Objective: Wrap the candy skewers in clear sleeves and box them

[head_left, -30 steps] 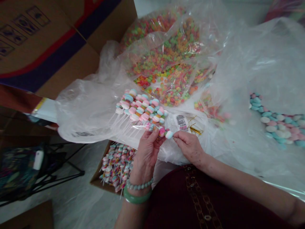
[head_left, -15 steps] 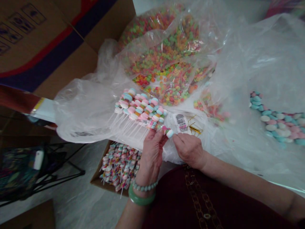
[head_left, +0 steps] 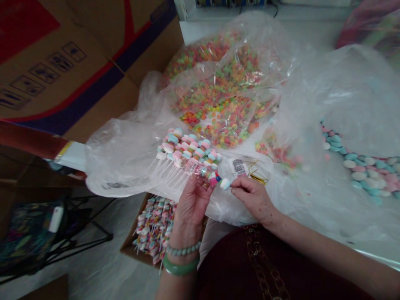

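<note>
My left hand, palm partly up with curled fingers, grips a clear printed wrapper that has a pink and blue picture near its right end. From that end sticks out a candy skewer, its white and pale blue marshmallow showing. My right hand pinches the skewer just right of this marshmallow; the stick itself is hidden in the fingers. Just beyond my left hand, several finished-looking marshmallow skewers lie in a row, white sticks toward me. Gold twist ties lie beyond my right hand, beside a printed label.
A big clear bag of colourful ring candies lies at the back. Loose pastel marshmallows rest on plastic sheeting at right. A large carton stands at left. Below the table edge, an open box holds many wrapped skewers.
My right hand has turned from a closed fist to a pinch at the skewer's end. My left hand has opened its palm upward, and the printed wrapper shows more. The camera view has shifted.
</note>
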`<control>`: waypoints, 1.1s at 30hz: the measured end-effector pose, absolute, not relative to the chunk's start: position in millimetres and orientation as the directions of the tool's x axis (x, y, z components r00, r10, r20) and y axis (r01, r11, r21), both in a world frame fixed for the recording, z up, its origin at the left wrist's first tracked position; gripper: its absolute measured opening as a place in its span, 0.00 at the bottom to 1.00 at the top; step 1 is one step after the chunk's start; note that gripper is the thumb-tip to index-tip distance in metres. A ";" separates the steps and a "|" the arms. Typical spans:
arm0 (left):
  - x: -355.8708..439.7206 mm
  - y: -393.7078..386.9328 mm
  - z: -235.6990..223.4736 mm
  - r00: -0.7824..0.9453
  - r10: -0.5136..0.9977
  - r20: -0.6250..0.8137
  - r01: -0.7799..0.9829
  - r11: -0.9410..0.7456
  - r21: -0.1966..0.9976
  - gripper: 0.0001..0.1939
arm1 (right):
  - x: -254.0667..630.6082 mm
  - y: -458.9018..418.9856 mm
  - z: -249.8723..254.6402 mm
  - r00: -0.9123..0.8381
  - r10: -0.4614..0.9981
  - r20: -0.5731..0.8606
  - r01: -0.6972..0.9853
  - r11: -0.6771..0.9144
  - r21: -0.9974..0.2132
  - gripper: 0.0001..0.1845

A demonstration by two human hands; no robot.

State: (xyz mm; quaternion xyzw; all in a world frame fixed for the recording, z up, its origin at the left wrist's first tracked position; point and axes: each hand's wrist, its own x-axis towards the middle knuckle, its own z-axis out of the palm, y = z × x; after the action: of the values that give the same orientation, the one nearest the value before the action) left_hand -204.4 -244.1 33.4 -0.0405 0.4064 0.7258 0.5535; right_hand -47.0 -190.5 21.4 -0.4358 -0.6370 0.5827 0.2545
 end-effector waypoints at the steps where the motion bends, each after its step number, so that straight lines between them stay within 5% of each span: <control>1: -206.6 -242.6 34.6 -0.419 0.764 -0.491 -0.811 -0.072 0.581 0.08 | -46.8 -190.7 20.6 -0.497 0.850 -0.176 0.286 -0.031 -0.958 0.04; 4: -211.5 -240.5 37.7 -0.486 0.772 -0.409 -0.722 -0.092 0.685 0.09 | -46.4 -190.6 20.8 -0.537 0.793 -0.287 0.299 -0.139 -0.944 0.04; 8: -212.2 -241.2 41.8 -0.525 0.765 -0.372 -0.699 -0.139 0.702 0.09 | -45.7 -191.4 27.1 -0.670 0.506 -0.543 0.196 -0.585 -0.787 0.10; 12: -204.5 -241.4 51.1 -0.516 0.770 -0.375 -0.701 -0.128 0.701 0.12 | -47.6 -197.0 35.4 -0.745 0.422 -0.518 0.113 -0.684 -0.720 0.09; 15: -199.4 -242.7 61.0 -0.565 0.735 -0.376 -0.643 -0.107 0.758 0.15 | -48.2 -200.0 39.0 -0.690 0.538 -0.484 0.142 -0.556 -0.819 0.07; 18: -198.7 -246.6 68.6 -0.643 0.675 -0.361 -0.538 -0.063 0.841 0.16 | -44.3 -199.8 39.0 -0.599 0.758 -0.257 0.308 -0.078 -0.948 0.06; 21: -198.4 -251.4 71.4 -0.666 0.653 -0.361 -0.487 -0.015 0.873 0.17 | -38.6 -200.6 38.5 -0.607 0.792 0.058 0.431 0.389 -0.814 0.08; 24: -194.3 -254.4 71.4 -0.673 0.638 -0.374 -0.469 0.023 0.883 0.18 | -36.9 -205.4 41.0 -0.644 0.733 0.217 0.480 0.609 -0.632 0.11; 28: -187.5 -255.1 70.4 -0.635 0.656 -0.408 -0.488 0.070 0.870 0.19 | -42.6 -212.5 44.8 -0.700 0.642 0.313 0.461 0.741 -0.487 0.14; 33: -192.7 -256.6 63.9 -0.566 0.654 -0.502 -0.606 0.083 0.791 0.17 | -46.4 -206.2 41.5 -0.633 0.756 0.163 0.364 0.478 -0.799 0.10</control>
State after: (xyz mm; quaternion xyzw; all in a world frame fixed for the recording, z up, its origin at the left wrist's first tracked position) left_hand -192.7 -256.6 63.9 0.0213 0.5698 0.6769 0.4654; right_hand -46.4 -206.2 41.5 -0.3417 -0.8199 0.3800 0.2580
